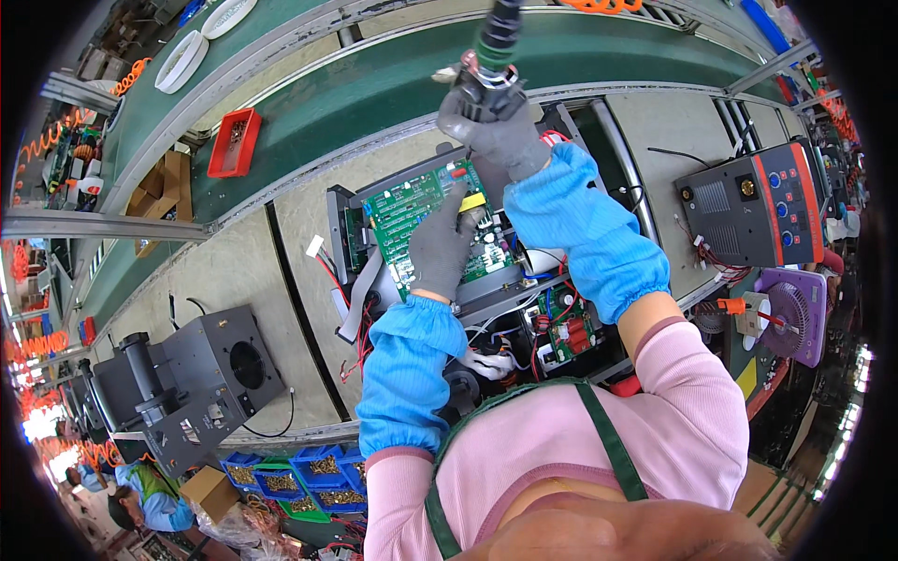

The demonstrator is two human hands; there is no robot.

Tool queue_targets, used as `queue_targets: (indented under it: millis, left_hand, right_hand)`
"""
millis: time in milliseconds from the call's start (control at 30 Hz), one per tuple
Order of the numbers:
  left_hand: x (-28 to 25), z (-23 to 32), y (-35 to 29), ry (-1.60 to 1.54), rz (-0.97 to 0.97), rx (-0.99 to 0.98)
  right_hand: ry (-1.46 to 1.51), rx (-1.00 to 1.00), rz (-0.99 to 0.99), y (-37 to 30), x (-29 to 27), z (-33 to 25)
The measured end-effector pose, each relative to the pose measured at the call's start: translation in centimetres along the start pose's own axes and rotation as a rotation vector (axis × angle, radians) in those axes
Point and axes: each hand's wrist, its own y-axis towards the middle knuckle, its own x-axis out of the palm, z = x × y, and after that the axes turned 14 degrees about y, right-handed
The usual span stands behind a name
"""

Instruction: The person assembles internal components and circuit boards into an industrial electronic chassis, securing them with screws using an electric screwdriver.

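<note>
Green conveyor lanes (393, 79) sweep across the top of the workshop, and below them our desk (253, 271) carries an opened metal chassis (468, 280), the biggest thing in front of us. We judge it heavy and rigid, best taken by its frame edges. Mounted on it sits the green circuit board (412, 210), stiff yet fragile, so we would touch only its rims. Our left hand (440, 248), gloved grey, lies on that board, fingers (456, 208) loosely curled; whether they pinch anything we cannot tell. Our right hand (500, 131) is clenched around the hanging power screwdriver (491, 65) above the chassis: hard, weighty, its barrel the natural hold.
</note>
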Motion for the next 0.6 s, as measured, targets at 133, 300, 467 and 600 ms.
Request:
queue_targets:
  millis: [133, 300, 467, 600]
  left_hand:
    - [0.3, -0.1, 0.2, -0.034, 0.024, 0.027]
    - [0.9, -0.4, 0.2, -0.051, 0.047, 0.044]
    - [0.9, -0.6, 0.2, -0.053, 0.052, 0.038]
    - [0.9, -0.6, 0.3, -0.041, 0.052, 0.044]
  right_hand:
    - [-0.223, 0.155, -0.080, 1.1, -1.4, 1.1]
    - [-0.237, 0.099, -0.068, 0.9, -1.0, 1.4]
    - [-0.307, 0.147, -0.161, 0.8, -1.2, 1.6]
    - [-0.248, 0.171, -0.123, 0.9, -1.1, 1.7]
